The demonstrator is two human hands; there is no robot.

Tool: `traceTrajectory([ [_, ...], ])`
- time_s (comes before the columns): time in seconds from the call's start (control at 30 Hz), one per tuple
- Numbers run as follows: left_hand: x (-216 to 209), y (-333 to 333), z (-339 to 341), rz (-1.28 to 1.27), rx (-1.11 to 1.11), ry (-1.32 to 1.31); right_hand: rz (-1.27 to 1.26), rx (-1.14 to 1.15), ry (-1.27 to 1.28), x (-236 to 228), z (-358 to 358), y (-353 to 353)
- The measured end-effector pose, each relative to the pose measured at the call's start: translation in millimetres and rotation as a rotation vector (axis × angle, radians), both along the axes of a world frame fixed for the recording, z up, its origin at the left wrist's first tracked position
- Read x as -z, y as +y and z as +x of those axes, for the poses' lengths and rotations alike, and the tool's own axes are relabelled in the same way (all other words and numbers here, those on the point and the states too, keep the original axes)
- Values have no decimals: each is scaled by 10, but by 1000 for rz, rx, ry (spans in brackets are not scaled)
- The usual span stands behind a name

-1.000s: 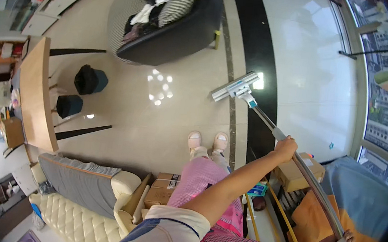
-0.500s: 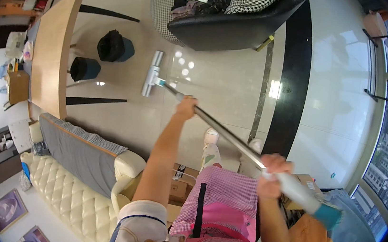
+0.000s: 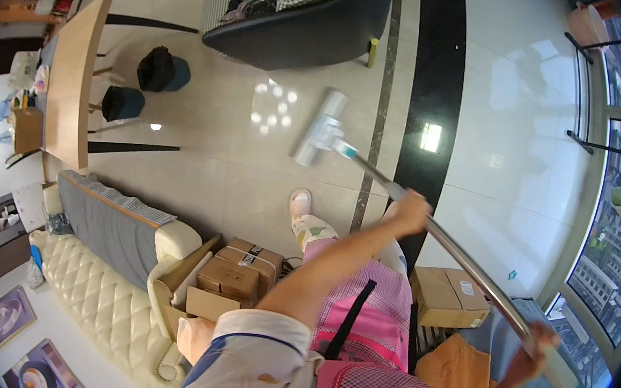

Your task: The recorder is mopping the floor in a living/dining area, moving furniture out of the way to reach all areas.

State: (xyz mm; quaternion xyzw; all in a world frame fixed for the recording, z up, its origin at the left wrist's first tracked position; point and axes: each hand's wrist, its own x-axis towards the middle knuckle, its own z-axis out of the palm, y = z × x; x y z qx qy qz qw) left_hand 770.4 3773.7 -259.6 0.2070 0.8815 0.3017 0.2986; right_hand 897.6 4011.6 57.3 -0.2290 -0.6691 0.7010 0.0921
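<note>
My left hand (image 3: 410, 210) is closed round the silver tube of a stick vacuum cleaner (image 3: 470, 267). Higher up that tube, to the right, my right hand (image 3: 533, 345) grips it just below the thick white and teal upper body (image 3: 568, 384). The tube slants down to the far left. At its end the pale grey floor head (image 3: 321, 128), slightly blurred, rests on the glossy tiles (image 3: 251, 179), left of the black floor stripe (image 3: 429, 108).
A black armchair (image 3: 306, 32) with clothes stands ahead. Two bins (image 3: 123, 104) sit beside the wooden table (image 3: 73, 90) on the left. A cream sofa (image 3: 106, 309) and cardboard boxes (image 3: 231, 275) are near left; another box (image 3: 452, 298) is near right.
The floor head has swept right across the tiles, away from the bins. Both hands have moved right with the tube, and the view has shifted to the right too.
</note>
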Motion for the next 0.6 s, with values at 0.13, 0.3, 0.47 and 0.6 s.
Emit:
traceTrajectory([
  [0.13, -682, 1349, 158, 226, 99, -53, 62, 44, 133, -972, 352, 891],
  [0.3, -957, 1430, 103, 390, 29, -102, 7, 223, 389, -992, 466, 1317],
  [0.47, -633, 361, 149, 78, -240, -144, -238, -296, 351, -525, -116, 545],
  [0.6, -394, -1510, 178, 2, -390, -43, 67, -574, 120, 423, -237, -24],
])
